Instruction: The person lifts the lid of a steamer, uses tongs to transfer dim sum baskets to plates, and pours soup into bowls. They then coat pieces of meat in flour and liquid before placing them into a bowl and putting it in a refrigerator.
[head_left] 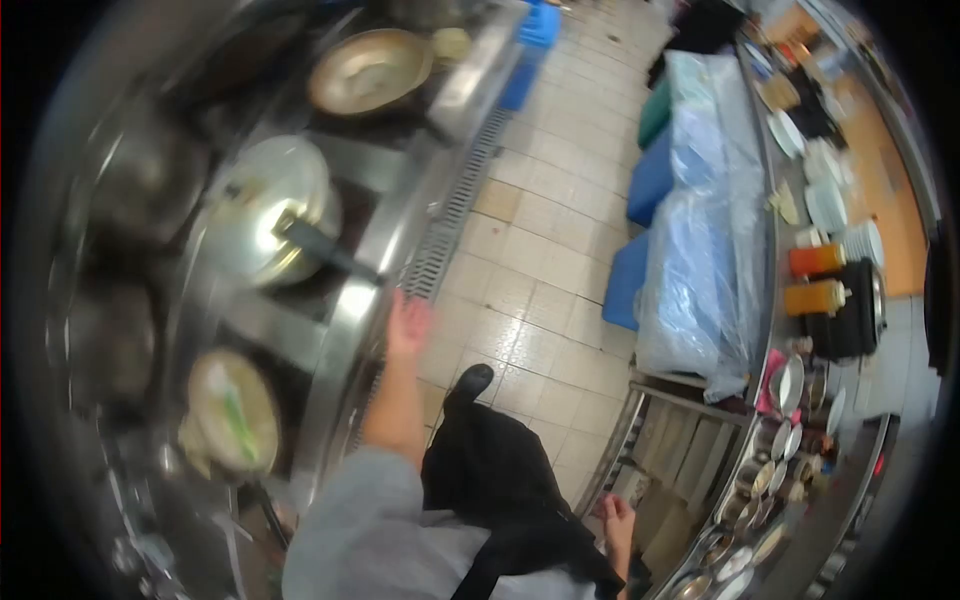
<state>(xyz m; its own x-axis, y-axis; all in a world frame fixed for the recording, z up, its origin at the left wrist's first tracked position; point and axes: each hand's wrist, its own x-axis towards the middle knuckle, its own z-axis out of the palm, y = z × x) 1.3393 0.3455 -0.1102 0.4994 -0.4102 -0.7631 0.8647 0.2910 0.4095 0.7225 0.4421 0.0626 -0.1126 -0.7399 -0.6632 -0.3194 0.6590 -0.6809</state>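
My left hand (408, 325) reaches over the stove's front edge (345, 325), just beside the end of a black pan handle (335, 252). Its fingers are smeared by motion, and contact with the handle cannot be made out. That handle runs to a shiny, light-coloured pan or lid (265, 210) on the stove. Low at my side, my right hand (616, 517) has its fingers curled together near a metal rack (625, 430); anything inside them is too small to tell.
Two more pans, one light brown (370, 72) and one with something green and white inside (233, 410), sit on the stove. Across the tiled floor (510, 290) are plastic-covered blue containers (690, 270), orange squeeze bottles (815, 298), stacked plates (826, 205) and several bowls (787, 385).
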